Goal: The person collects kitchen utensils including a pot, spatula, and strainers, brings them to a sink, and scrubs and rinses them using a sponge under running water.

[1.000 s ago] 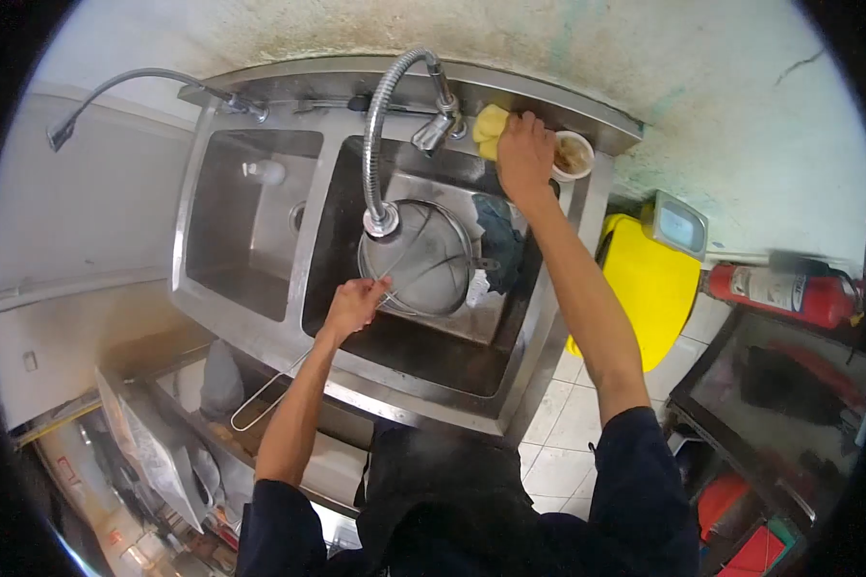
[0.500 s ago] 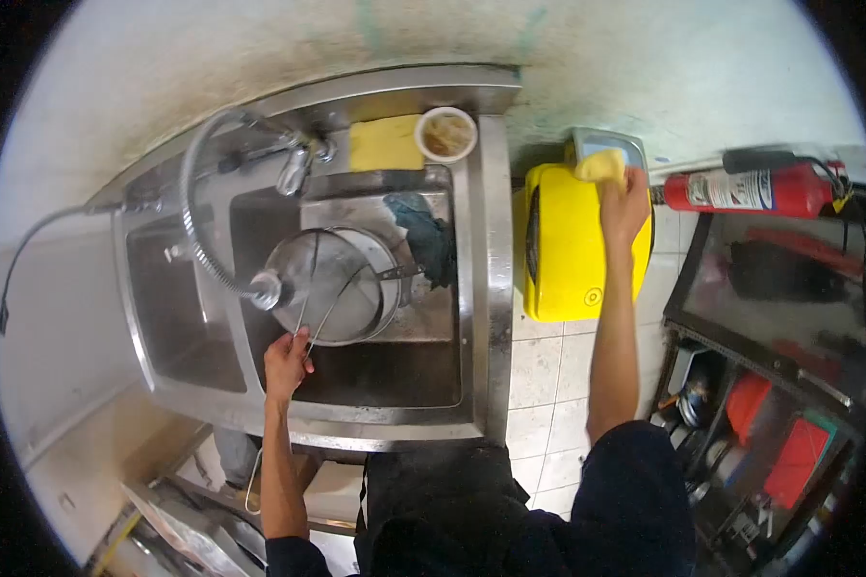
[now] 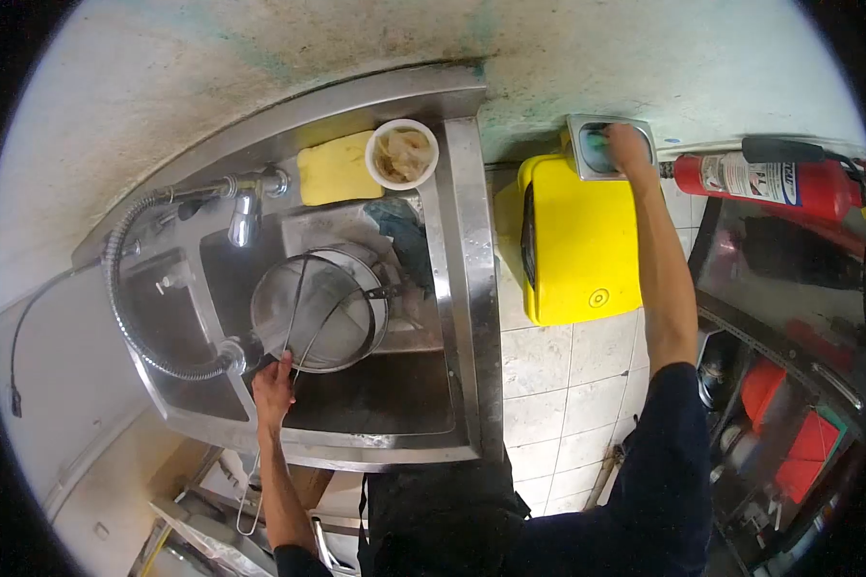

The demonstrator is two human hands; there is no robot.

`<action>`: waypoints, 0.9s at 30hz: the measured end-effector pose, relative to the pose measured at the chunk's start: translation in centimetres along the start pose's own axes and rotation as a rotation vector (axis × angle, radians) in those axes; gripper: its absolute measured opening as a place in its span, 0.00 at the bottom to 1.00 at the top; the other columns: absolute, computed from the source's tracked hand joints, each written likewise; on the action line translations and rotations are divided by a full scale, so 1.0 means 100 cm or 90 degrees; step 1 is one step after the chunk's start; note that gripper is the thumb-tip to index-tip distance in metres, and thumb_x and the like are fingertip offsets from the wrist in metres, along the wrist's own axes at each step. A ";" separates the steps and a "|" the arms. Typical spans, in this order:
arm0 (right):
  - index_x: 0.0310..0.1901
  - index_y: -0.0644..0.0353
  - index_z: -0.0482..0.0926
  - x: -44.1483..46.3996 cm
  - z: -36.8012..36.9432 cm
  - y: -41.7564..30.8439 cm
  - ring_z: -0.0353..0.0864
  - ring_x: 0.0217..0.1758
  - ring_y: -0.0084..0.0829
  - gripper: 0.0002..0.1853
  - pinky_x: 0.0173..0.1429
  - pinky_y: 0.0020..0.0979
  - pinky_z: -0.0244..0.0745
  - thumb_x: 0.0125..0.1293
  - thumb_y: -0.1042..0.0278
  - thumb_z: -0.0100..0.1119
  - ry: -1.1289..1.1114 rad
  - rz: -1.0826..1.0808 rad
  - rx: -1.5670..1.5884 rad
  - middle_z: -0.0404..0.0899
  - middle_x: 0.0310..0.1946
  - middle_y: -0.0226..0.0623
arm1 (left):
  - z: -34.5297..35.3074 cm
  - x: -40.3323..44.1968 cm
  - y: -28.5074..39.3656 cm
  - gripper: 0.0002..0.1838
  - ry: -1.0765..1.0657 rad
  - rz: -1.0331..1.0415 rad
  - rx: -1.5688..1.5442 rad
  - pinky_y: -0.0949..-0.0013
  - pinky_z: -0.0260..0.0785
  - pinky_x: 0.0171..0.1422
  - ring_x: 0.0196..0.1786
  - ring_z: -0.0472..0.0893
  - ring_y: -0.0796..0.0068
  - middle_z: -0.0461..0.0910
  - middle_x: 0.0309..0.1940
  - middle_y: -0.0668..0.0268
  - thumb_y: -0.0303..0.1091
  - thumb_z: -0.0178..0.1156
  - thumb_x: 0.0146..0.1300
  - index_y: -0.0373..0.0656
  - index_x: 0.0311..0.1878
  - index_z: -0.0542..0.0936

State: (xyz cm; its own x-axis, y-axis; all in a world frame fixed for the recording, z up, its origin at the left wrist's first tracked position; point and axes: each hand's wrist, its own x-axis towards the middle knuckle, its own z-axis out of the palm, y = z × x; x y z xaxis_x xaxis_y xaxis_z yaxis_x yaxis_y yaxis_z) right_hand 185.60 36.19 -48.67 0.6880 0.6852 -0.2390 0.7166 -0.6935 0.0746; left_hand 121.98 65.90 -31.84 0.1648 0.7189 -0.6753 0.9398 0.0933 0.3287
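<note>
At the sink's near left edge, my left hand [image 3: 274, 388] is closed on the wire handle of a round strainer [image 3: 310, 313]. The strainer lies over a metal pot in the sink basin, beside the spray head [image 3: 243, 352]. Far to the right, my right hand [image 3: 629, 150] is down in a small metal container [image 3: 587, 130] on top of the yellow bin; its fingers are closed round a sponge that is mostly hidden, with a bit of green showing. A dark cloth [image 3: 404, 236] lies in the basin behind the pot.
A yellow cloth [image 3: 338, 170] and a white bowl with scraps [image 3: 402, 155] sit on the sink's back ledge. The yellow bin [image 3: 582, 250] stands right of the sink [image 3: 469, 288]. A fire extinguisher [image 3: 770, 181] and a glass-topped rack [image 3: 779, 255] are further right.
My right hand has gone from the back ledge, carrying a yellow sponge, over to the metal container. My left hand keeps hold of the strainer handle. The view has shifted to the right.
</note>
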 end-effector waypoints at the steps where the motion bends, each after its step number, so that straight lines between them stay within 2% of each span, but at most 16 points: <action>1: 0.33 0.63 0.77 -0.011 -0.022 -0.007 0.80 0.38 0.49 0.07 0.39 0.45 0.75 0.55 0.72 0.51 0.070 0.041 0.039 0.79 0.34 0.50 | 0.000 0.004 -0.005 0.31 0.025 0.014 0.015 0.70 0.58 0.15 0.10 0.67 0.78 0.64 0.07 0.67 0.57 0.53 0.62 0.38 0.15 0.69; 6: 0.38 0.56 0.79 -0.027 -0.050 0.000 0.79 0.31 0.48 0.10 0.33 0.47 0.72 0.55 0.66 0.55 0.173 0.115 -0.001 0.78 0.28 0.47 | -0.003 -0.002 0.000 0.35 0.091 0.032 0.070 0.64 0.62 0.20 0.12 0.70 0.72 0.65 0.07 0.60 0.61 0.49 0.62 0.34 0.14 0.71; 7: 0.40 0.54 0.79 -0.037 -0.052 0.003 0.77 0.27 0.46 0.12 0.32 0.47 0.70 0.56 0.62 0.56 0.269 0.074 0.057 0.76 0.24 0.46 | -0.005 0.000 -0.007 0.35 0.122 0.081 0.148 0.60 0.65 0.27 0.17 0.73 0.64 0.69 0.10 0.53 0.61 0.48 0.62 0.32 0.19 0.75; 8: 0.40 0.55 0.79 -0.036 -0.035 0.030 0.75 0.24 0.43 0.13 0.30 0.45 0.68 0.56 0.59 0.55 0.361 -0.126 -0.211 0.75 0.22 0.44 | -0.007 -0.002 -0.006 0.33 0.092 0.004 0.109 0.55 0.66 0.35 0.23 0.76 0.52 0.73 0.16 0.47 0.60 0.47 0.62 0.34 0.24 0.78; 9: 0.44 0.58 0.76 -0.054 -0.072 0.004 0.76 0.25 0.37 0.14 0.29 0.39 0.69 0.59 0.60 0.55 0.151 0.038 0.322 0.76 0.24 0.39 | -0.008 -0.002 -0.007 0.32 0.133 0.086 0.147 0.51 0.66 0.38 0.30 0.77 0.44 0.75 0.21 0.45 0.61 0.47 0.62 0.35 0.26 0.79; 10: 0.48 0.61 0.73 -0.074 -0.112 -0.026 0.76 0.25 0.30 0.16 0.29 0.33 0.70 0.62 0.61 0.55 0.135 0.323 0.813 0.77 0.25 0.35 | -0.012 -0.006 -0.003 0.33 0.132 0.088 0.180 0.49 0.65 0.40 0.36 0.76 0.41 0.76 0.25 0.44 0.62 0.46 0.61 0.37 0.28 0.80; 12: 0.44 0.61 0.72 -0.114 -0.168 -0.086 0.78 0.33 0.26 0.14 0.34 0.27 0.73 0.64 0.59 0.54 0.143 0.281 1.110 0.78 0.34 0.36 | -0.013 -0.011 -0.001 0.33 0.128 0.057 0.136 0.50 0.67 0.43 0.37 0.76 0.41 0.77 0.26 0.45 0.63 0.47 0.60 0.38 0.28 0.80; 13: 0.52 0.63 0.71 -0.137 -0.179 -0.108 0.78 0.37 0.26 0.19 0.41 0.29 0.74 0.66 0.57 0.50 0.055 0.229 1.179 0.78 0.38 0.34 | -0.014 -0.012 0.000 0.33 0.125 0.057 0.144 0.50 0.67 0.43 0.37 0.76 0.42 0.77 0.27 0.45 0.63 0.47 0.60 0.38 0.28 0.80; 15: 0.54 0.64 0.70 -0.183 -0.186 -0.188 0.78 0.41 0.26 0.20 0.45 0.28 0.74 0.66 0.60 0.50 0.123 0.177 1.147 0.78 0.42 0.33 | -0.015 -0.017 0.004 0.33 0.123 0.058 0.149 0.49 0.67 0.43 0.37 0.77 0.42 0.77 0.27 0.45 0.63 0.47 0.59 0.38 0.28 0.80; 17: 0.55 0.63 0.72 -0.198 -0.157 -0.265 0.77 0.43 0.25 0.19 0.49 0.28 0.73 0.64 0.63 0.50 -0.030 -0.046 0.790 0.78 0.43 0.32 | -0.017 -0.024 0.013 0.33 0.103 0.066 0.129 0.50 0.68 0.44 0.37 0.77 0.43 0.77 0.27 0.44 0.63 0.48 0.59 0.38 0.27 0.80; 18: 0.54 0.59 0.73 -0.207 -0.185 -0.329 0.77 0.43 0.25 0.18 0.48 0.28 0.72 0.64 0.65 0.52 -0.193 -0.026 1.047 0.78 0.43 0.32 | -0.016 -0.026 0.013 0.33 0.107 0.070 0.125 0.50 0.68 0.44 0.37 0.77 0.43 0.77 0.27 0.44 0.63 0.48 0.59 0.38 0.27 0.80; 21: 0.53 0.53 0.75 -0.200 -0.126 -0.480 0.76 0.51 0.39 0.19 0.57 0.36 0.68 0.58 0.74 0.52 0.098 -0.178 0.950 0.76 0.49 0.46 | -0.019 -0.028 0.007 0.31 0.123 0.130 0.136 0.51 0.70 0.43 0.35 0.78 0.43 0.78 0.25 0.45 0.62 0.49 0.59 0.37 0.27 0.80; 23: 0.52 0.56 0.75 -0.208 -0.136 -0.535 0.73 0.55 0.44 0.19 0.59 0.38 0.66 0.57 0.75 0.52 0.204 -0.302 0.736 0.74 0.53 0.43 | -0.026 -0.032 0.003 0.30 0.153 0.155 0.155 0.51 0.70 0.42 0.34 0.78 0.43 0.78 0.24 0.45 0.60 0.50 0.59 0.37 0.26 0.80; 24: 0.52 0.56 0.75 -0.206 -0.139 -0.546 0.73 0.55 0.44 0.19 0.59 0.38 0.66 0.57 0.75 0.52 0.209 -0.311 0.740 0.74 0.53 0.43 | -0.034 -0.032 -0.002 0.29 0.179 0.177 0.181 0.52 0.70 0.41 0.33 0.78 0.44 0.78 0.24 0.46 0.59 0.51 0.59 0.37 0.26 0.79; 26: 0.52 0.55 0.74 -0.203 -0.137 -0.561 0.69 0.60 0.44 0.20 0.65 0.43 0.59 0.56 0.80 0.52 0.168 -0.604 0.704 0.74 0.54 0.42 | -0.048 -0.032 -0.017 0.27 0.191 0.200 0.202 0.51 0.71 0.37 0.29 0.79 0.45 0.77 0.21 0.48 0.57 0.53 0.59 0.38 0.23 0.78; 27: 0.51 0.55 0.74 -0.182 -0.121 -0.568 0.70 0.58 0.44 0.19 0.63 0.42 0.62 0.57 0.80 0.51 0.078 -0.536 0.738 0.74 0.53 0.43 | -0.052 -0.038 -0.019 0.28 0.206 0.214 0.227 0.53 0.71 0.32 0.25 0.78 0.47 0.76 0.18 0.50 0.58 0.54 0.58 0.40 0.21 0.78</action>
State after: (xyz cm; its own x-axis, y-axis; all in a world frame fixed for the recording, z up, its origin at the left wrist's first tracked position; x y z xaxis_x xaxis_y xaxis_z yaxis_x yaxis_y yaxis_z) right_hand 133.77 65.73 -36.87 0.1622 0.9482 0.2731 0.4534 0.1743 -0.8741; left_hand 118.03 66.62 -26.48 0.4242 0.8479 -0.3179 0.9036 -0.3735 0.2098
